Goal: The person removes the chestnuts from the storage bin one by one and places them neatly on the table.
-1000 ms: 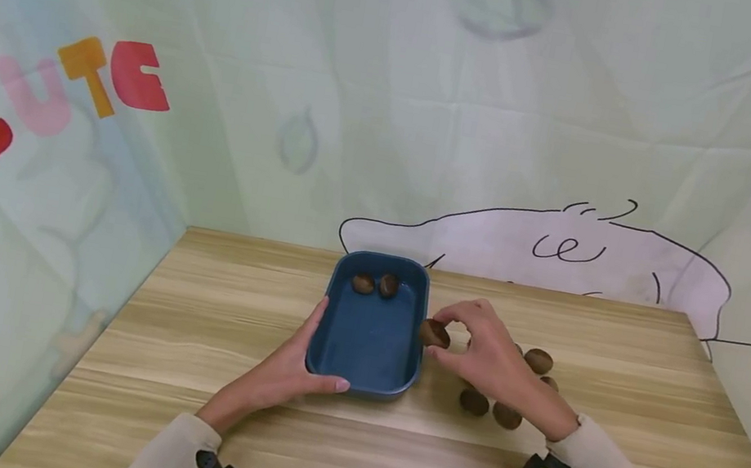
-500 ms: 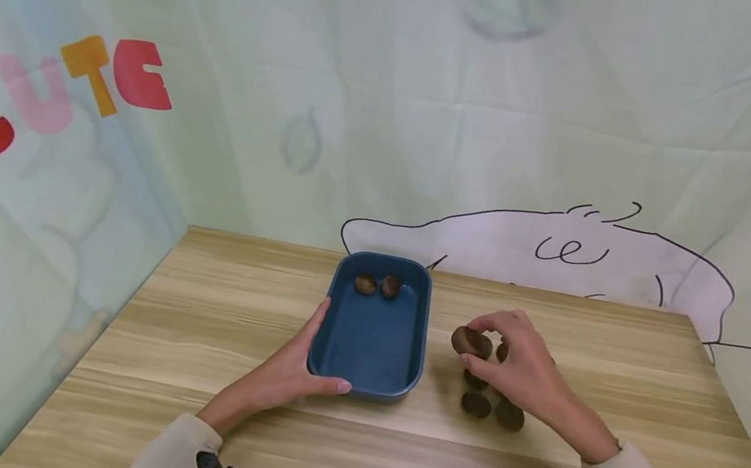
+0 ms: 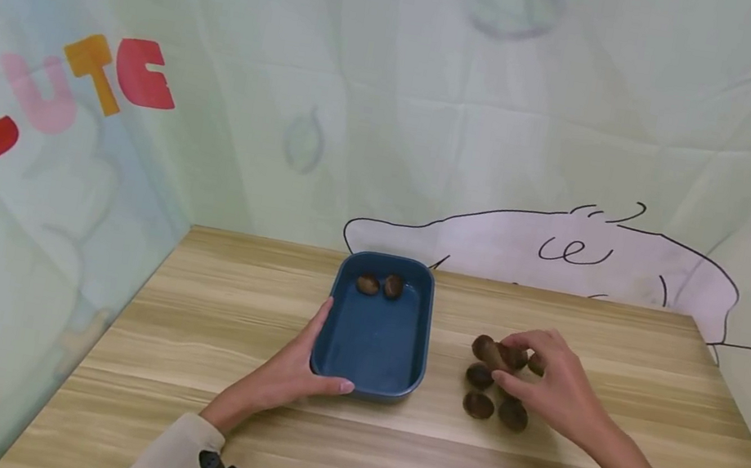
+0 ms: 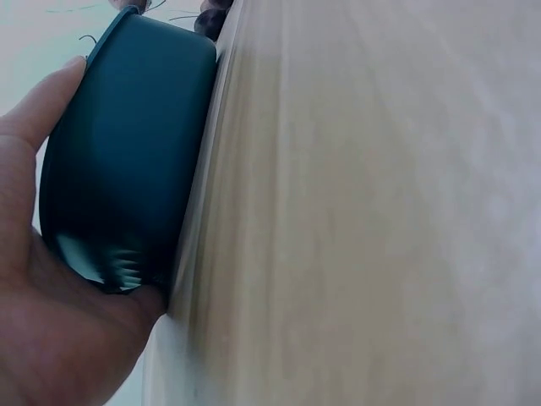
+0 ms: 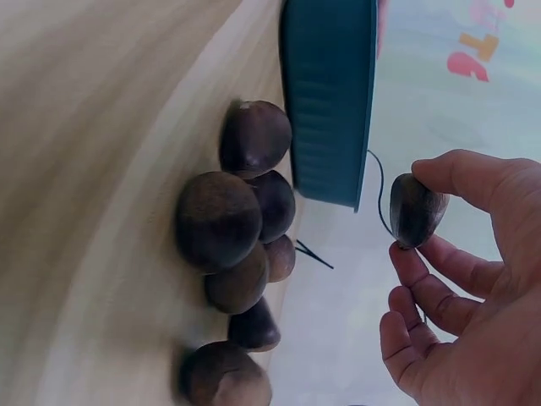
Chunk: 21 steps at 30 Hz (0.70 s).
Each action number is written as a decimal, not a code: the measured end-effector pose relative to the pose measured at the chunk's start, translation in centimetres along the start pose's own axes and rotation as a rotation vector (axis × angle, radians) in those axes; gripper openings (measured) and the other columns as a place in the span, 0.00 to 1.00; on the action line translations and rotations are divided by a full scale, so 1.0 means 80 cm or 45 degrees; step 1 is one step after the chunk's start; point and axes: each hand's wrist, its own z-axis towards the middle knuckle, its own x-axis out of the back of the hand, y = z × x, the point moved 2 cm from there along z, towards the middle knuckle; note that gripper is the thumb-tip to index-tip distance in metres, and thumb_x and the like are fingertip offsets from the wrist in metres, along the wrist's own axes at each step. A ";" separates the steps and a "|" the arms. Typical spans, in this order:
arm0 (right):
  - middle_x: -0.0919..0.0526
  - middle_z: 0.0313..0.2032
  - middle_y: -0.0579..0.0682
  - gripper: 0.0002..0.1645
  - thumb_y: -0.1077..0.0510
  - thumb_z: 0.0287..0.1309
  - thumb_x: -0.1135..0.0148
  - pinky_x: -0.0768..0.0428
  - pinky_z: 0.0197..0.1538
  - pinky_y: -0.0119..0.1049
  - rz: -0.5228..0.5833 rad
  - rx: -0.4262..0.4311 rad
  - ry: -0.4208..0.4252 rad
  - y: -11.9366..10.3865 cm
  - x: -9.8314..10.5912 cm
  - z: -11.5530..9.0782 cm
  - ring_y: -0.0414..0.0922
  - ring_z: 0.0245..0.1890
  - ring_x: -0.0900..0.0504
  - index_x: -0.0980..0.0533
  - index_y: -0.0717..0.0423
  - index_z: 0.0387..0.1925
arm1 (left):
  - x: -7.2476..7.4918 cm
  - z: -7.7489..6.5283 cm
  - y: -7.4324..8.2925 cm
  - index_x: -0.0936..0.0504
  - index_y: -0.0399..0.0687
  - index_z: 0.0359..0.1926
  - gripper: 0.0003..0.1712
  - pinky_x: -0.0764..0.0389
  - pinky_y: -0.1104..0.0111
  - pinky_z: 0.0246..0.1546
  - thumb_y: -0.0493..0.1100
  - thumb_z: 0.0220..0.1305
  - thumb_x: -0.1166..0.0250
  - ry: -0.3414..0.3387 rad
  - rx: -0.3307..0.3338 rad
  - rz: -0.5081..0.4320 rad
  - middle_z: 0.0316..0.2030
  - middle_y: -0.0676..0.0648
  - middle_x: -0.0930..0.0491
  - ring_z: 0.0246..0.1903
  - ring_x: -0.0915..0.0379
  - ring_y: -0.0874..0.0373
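Note:
A blue tray (image 3: pixel 371 341) stands on the table with two brown chestnuts, a left one (image 3: pixel 368 284) and a right one (image 3: pixel 393 286), at its far end. My left hand (image 3: pixel 280 375) grips the tray's near left corner, thumb over the near rim and fingers along the left wall. Between thumb and fingertips, my right hand (image 3: pixel 561 393) pinches a chestnut (image 5: pixel 416 210). In the right wrist view this chestnut is raised clear of the loose chestnuts (image 5: pixel 220 222). From the head, the right hand partly covers that group, right of the tray.
The wooden table (image 3: pixel 247 287) extends around the tray and the chestnuts. A printed curtain (image 3: pixel 259 82) hangs behind the table's far edge and along the left side.
My right hand has carried its chestnut rightward from beside the tray's right rim to over the loose chestnuts. The left hand keeps its hold on the tray, and the two chestnuts inside stay put.

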 end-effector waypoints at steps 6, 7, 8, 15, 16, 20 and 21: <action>0.13 0.51 0.49 0.23 0.59 0.57 0.14 0.15 0.51 0.48 0.002 -0.030 0.009 0.006 0.005 -0.020 0.53 0.52 0.18 0.12 0.54 0.54 | -0.001 0.000 0.001 0.69 0.67 0.91 0.78 0.50 0.34 0.81 0.58 0.61 0.17 -0.002 0.006 -0.004 0.90 0.47 0.66 0.87 0.64 0.40; 0.13 0.51 0.49 0.23 0.59 0.56 0.13 0.15 0.51 0.47 -0.006 -0.025 0.020 0.008 0.005 -0.023 0.53 0.52 0.18 0.12 0.54 0.53 | 0.000 0.000 0.001 0.69 0.67 0.91 0.78 0.49 0.34 0.81 0.58 0.61 0.17 -0.001 0.008 -0.003 0.90 0.47 0.66 0.87 0.64 0.40; 0.12 0.51 0.49 0.24 0.59 0.55 0.13 0.16 0.51 0.47 -0.014 -0.019 0.031 0.009 0.004 -0.025 0.53 0.52 0.18 0.12 0.54 0.53 | 0.000 0.000 0.001 0.69 0.67 0.91 0.78 0.49 0.34 0.81 0.58 0.61 0.17 0.000 0.010 -0.003 0.90 0.47 0.66 0.87 0.64 0.40; 0.10 0.48 0.46 0.24 0.60 0.51 0.11 0.19 0.53 0.40 -0.052 0.001 0.080 0.019 0.005 -0.040 0.46 0.51 0.18 0.12 0.54 0.50 | -0.001 0.000 0.001 0.69 0.66 0.91 0.78 0.50 0.34 0.81 0.58 0.61 0.17 0.005 0.017 -0.005 0.90 0.47 0.66 0.87 0.64 0.41; 0.10 0.48 0.46 0.24 0.60 0.51 0.11 0.19 0.53 0.40 -0.050 -0.007 0.080 0.020 0.006 -0.042 0.46 0.51 0.18 0.12 0.54 0.50 | -0.001 0.000 0.001 0.69 0.66 0.91 0.78 0.50 0.34 0.81 0.58 0.61 0.17 0.004 0.016 -0.006 0.90 0.47 0.66 0.87 0.64 0.41; 0.11 0.49 0.48 0.24 0.58 0.51 0.11 0.18 0.51 0.41 -0.045 -0.053 0.071 0.028 0.011 -0.051 0.47 0.50 0.18 0.12 0.52 0.50 | -0.002 0.000 0.002 0.69 0.66 0.91 0.78 0.50 0.34 0.81 0.58 0.61 0.16 0.005 0.012 -0.008 0.90 0.47 0.66 0.87 0.64 0.40; 0.11 0.50 0.48 0.24 0.58 0.51 0.11 0.17 0.51 0.41 -0.043 -0.065 0.067 0.030 0.012 -0.053 0.47 0.50 0.19 0.12 0.52 0.50 | -0.002 0.000 0.001 0.69 0.66 0.91 0.78 0.50 0.34 0.81 0.58 0.61 0.16 0.005 0.012 -0.007 0.90 0.47 0.66 0.87 0.64 0.40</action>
